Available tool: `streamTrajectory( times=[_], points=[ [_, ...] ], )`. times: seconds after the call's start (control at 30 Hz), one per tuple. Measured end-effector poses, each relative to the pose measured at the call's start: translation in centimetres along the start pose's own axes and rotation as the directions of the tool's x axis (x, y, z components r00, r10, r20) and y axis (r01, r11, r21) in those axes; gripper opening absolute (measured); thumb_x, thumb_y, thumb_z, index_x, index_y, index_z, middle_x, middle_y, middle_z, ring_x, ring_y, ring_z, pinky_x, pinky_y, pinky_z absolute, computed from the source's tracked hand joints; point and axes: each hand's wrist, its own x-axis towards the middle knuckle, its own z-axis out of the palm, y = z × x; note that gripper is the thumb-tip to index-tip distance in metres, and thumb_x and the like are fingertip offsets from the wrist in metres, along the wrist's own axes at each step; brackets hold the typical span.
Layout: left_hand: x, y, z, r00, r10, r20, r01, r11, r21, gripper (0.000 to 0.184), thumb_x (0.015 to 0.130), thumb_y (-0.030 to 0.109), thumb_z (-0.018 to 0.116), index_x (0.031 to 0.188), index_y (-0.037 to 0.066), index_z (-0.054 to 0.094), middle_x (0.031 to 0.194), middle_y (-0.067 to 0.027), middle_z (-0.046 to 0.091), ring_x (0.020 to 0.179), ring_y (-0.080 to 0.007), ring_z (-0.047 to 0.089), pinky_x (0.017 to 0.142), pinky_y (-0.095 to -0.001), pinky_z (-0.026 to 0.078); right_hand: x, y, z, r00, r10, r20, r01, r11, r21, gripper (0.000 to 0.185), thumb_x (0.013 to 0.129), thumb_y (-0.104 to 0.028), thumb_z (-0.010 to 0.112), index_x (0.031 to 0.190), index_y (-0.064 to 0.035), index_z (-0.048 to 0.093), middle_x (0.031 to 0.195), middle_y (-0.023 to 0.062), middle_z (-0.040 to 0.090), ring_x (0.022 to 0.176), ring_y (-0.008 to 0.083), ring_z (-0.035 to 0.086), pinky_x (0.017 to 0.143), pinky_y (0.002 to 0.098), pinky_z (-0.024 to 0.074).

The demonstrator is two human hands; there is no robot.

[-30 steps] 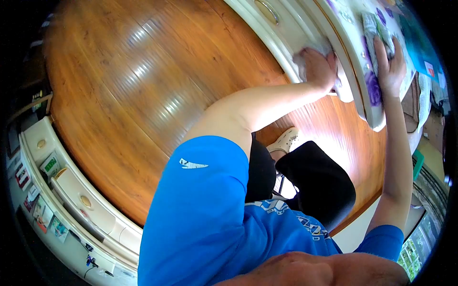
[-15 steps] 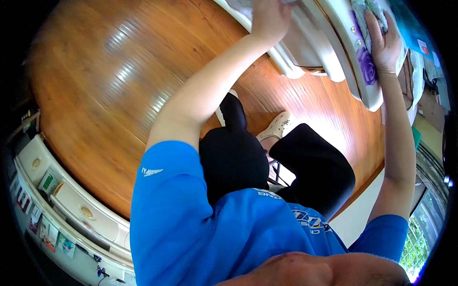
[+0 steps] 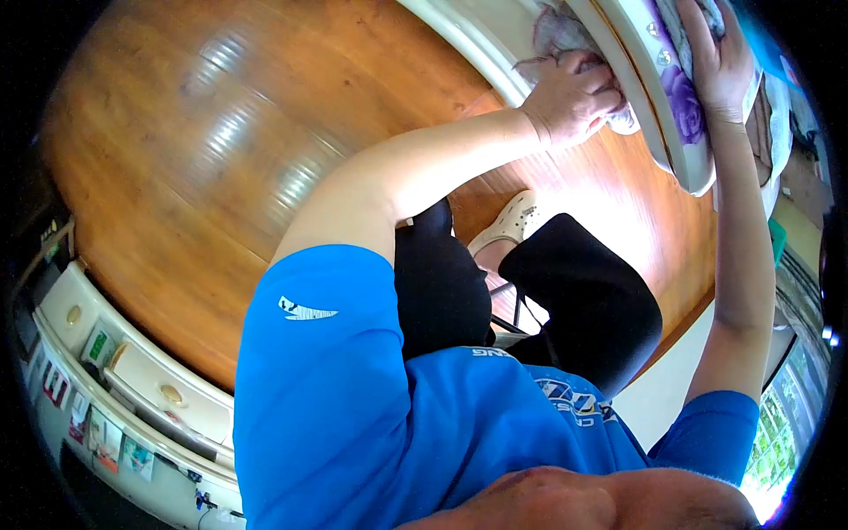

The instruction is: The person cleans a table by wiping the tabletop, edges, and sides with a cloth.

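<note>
My left hand (image 3: 572,99) is closed on a grey-white cloth (image 3: 564,34) with thin dark stripes, its fingers bunched against the side of a white cabinet-like piece of furniture (image 3: 503,35), under the edge of its top. A corner of the cloth also shows below the fingers. On that top, my right hand (image 3: 723,75) presses down on a grey-green towel-like cloth (image 3: 678,40), partly hidden by the hand and cut by the view's edge. The top's white edge (image 3: 632,79) carries a gold line, a purple rose (image 3: 682,104) and small shiny studs.
A wooden floor (image 3: 221,159) lies below, with my legs in black trousers (image 3: 592,300) and a cream clog (image 3: 508,221). Behind me on the left stands a cream drawer cabinet (image 3: 159,380). Folded fabrics (image 3: 777,132) lie at the far right, near a window (image 3: 777,442).
My left hand has moved right and downward along the furniture's side with the cloth. The right hand stays on the top with its cloth, shifted slightly upward. The view has tilted a little.
</note>
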Motion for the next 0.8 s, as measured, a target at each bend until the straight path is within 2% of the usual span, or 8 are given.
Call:
streamTrajectory(
  times=[0.13,0.2,0.33,0.43,0.47,0.53,0.77,0.8],
  points=[
    [-4.1,2.2,2.1,0.943,0.281,0.181,-0.216,0.925,-0.313,0.02,0.079,0.012,0.07,0.097,0.007,0.064,0.119,-0.0025,0.052,0.111,-0.0281,0.049,0.107,-0.0423,0.039,0.7,1.2,0.9,0.993,-0.1,-0.062,0.104,0.993,0.056,0.053,0.084,-0.035,0.062,0.104,0.0127,0.052,0.087,0.0277,0.06,0.081,0.0356,0.059,0.074,0.0415,0.0456],
    [-8.1,2.4,0.4,0.872,0.195,0.449,0.124,0.8,-0.588,0.019,0.08,0.008,0.067,0.098,0.005,0.062,0.116,-0.0024,0.052,0.112,-0.0252,0.049,0.112,-0.0395,0.037,0.7,2.1,1.7,0.975,-0.186,-0.124,0.201,0.972,0.121,0.055,0.085,-0.039,0.062,0.091,0.0137,0.05,0.077,0.029,0.057,0.067,0.0421,0.056,0.061,0.0496,0.0458],
    [-12.6,-4.9,1.1,0.87,-0.459,0.18,0.493,0.82,-0.291,0.028,0.082,-0.002,0.056,0.108,0.006,0.056,0.105,-0.0103,0.059,0.092,-0.0187,0.058,0.076,-0.0326,0.051,1.4,5.3,3.4,0.917,-0.343,-0.204,0.375,0.915,0.148,0.046,0.089,-0.031,0.053,0.097,0.0139,0.044,0.065,0.0216,0.049,0.052,0.0364,0.049,0.045,0.0448,0.0382],
    [-11.9,-14.2,-0.5,0.819,-0.532,-0.216,0.53,0.845,-0.072,0.02,0.085,-0.002,0.052,0.104,0.002,0.052,0.084,-0.0092,0.058,0.07,-0.0163,0.06,0.061,-0.0308,0.054,-0.2,0.8,0.2,0.997,0.004,0.071,-0.016,0.984,0.177,0.051,0.088,-0.022,0.063,0.125,0.0096,0.048,0.114,0.0196,0.061,0.107,0.0236,0.057,0.094,0.0319,0.0421],
    [-9.8,-15.5,-3.3,0.778,-0.614,0.132,0.627,0.77,-0.117,0.039,0.083,0.0,0.054,0.12,-0.004,0.044,0.116,-0.0222,0.048,0.101,-0.031,0.053,0.082,-0.0448,0.046,-0.4,1.1,0.2,0.997,0.013,0.074,-0.026,0.983,0.181,0.051,0.088,-0.022,0.063,0.125,0.0096,0.048,0.114,0.0196,0.061,0.107,0.0236,0.057,0.094,0.0319,0.0421],
    [-13.9,-22.9,5.4,0.737,-0.672,-0.065,0.673,0.739,-0.018,0.042,0.08,0.021,0.064,0.117,0.003,0.053,0.126,-0.0199,0.045,0.12,-0.0372,0.038,0.098,-0.0514,0.034,-0.4,1.2,0.2,0.998,-0.067,-0.013,0.069,0.971,0.228,0.049,0.089,-0.023,0.062,0.124,0.0095,0.049,0.112,0.0191,0.062,0.105,0.0223,0.057,0.093,0.0311,0.0427],
    [-9.4,-7.6,6.9,0.348,-0.93,0.121,0.76,0.204,-0.618,0.028,0.096,0.012,0.04,0.116,-0.006,0.036,0.108,-0.0221,0.042,0.092,-0.0283,0.049,0.088,-0.0421,0.043,0.5,2.0,-0.8,0.938,-0.344,0.038,0.313,0.891,0.329,0.039,0.087,-0.03,0.059,0.112,-0.0005,0.06,0.097,0.0149,0.066,0.089,0.0216,0.063,0.082,0.0305,0.0472],
    [-10.3,-6.9,7.7,0.457,-0.88,0.13,0.836,0.375,-0.399,0.024,0.095,0.009,0.039,0.113,-0.007,0.038,0.105,-0.0221,0.042,0.089,-0.0265,0.05,0.084,-0.0407,0.045,0.3,2.1,-1.0,0.932,-0.362,0.015,0.342,0.893,0.294,0.04,0.086,-0.031,0.06,0.111,0.0002,0.06,0.095,0.0161,0.066,0.087,0.0235,0.064,0.08,0.0318,0.0479]
  ],
)
